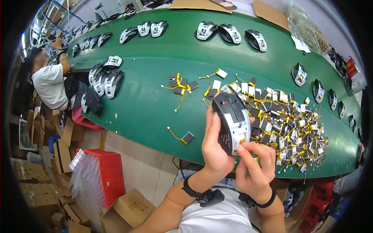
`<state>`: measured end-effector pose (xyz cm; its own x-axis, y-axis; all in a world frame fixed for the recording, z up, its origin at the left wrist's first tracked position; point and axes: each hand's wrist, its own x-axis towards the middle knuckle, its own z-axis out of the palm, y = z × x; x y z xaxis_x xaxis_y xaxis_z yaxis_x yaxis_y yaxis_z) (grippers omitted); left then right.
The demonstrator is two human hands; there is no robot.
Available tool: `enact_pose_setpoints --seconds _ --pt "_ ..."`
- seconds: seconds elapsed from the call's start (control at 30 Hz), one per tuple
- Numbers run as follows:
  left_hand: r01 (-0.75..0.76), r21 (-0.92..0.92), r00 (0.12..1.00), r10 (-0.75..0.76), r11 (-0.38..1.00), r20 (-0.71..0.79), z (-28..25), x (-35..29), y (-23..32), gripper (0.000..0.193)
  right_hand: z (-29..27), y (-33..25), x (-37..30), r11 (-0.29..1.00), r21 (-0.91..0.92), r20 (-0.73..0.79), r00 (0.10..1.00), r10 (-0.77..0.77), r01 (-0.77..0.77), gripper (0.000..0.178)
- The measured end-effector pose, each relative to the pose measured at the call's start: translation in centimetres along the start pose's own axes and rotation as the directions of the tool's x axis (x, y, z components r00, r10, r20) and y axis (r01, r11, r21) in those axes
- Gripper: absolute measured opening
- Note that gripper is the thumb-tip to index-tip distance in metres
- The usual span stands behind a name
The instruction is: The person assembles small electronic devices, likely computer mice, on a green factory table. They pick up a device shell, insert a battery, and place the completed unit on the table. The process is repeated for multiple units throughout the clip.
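A half-assembled computer mouse (238, 125), black with a white inner frame, is tilted up above the table's near edge. My left hand (216, 152) wraps round its left side and underside, with some fingers hidden behind it. My right hand (256, 165) has thumb and forefinger pinched at the mouse's lower end, beside a small yellowish spot. Whatever lies between those fingertips is too small to make out. Right behind the mouse spreads a heap of flat battery packs (279, 126) with yellow tape and thin leads. One single battery (188, 138) lies left of my hands.
More mice (229, 33) stand in groups along the green belt (175, 44) at the back. Several mice (103, 80) cluster at the table's left end, near a seated person (52, 81). Below are a red crate (110, 174) and a cardboard box (130, 209).
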<state>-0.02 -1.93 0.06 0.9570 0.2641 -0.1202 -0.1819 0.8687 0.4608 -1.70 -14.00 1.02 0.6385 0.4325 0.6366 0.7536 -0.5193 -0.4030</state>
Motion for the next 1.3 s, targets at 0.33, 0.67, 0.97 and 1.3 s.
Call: enact_pose_setpoints --seconds 0.33,0.67,0.97,1.3 --pt "-0.076 0.045 0.996 0.074 0.996 0.056 -0.3 0.0 0.0 0.049 -0.7 0.0 -0.4 0.999 -0.05 0.077 0.997 -0.008 0.012 0.045" --pt "0.224 -0.122 0.973 -0.214 0.967 0.087 -0.3 0.8 0.5 0.05 -1.5 1.2 -0.1 0.929 0.353 0.064 0.993 0.098 -0.114 0.047" --pt "0.165 0.478 0.909 -0.32 0.863 0.265 4.6 9.2 4.2 0.034 -8.7 8.4 1.9 0.958 -0.202 0.216 0.944 0.247 -0.205 0.018" --pt "-0.105 0.918 0.974 -0.146 0.383 0.172 8.4 26.3 -13.4 0.061 -5.4 8.9 2.1 0.913 -0.164 0.232 0.885 0.403 -0.372 0.014"
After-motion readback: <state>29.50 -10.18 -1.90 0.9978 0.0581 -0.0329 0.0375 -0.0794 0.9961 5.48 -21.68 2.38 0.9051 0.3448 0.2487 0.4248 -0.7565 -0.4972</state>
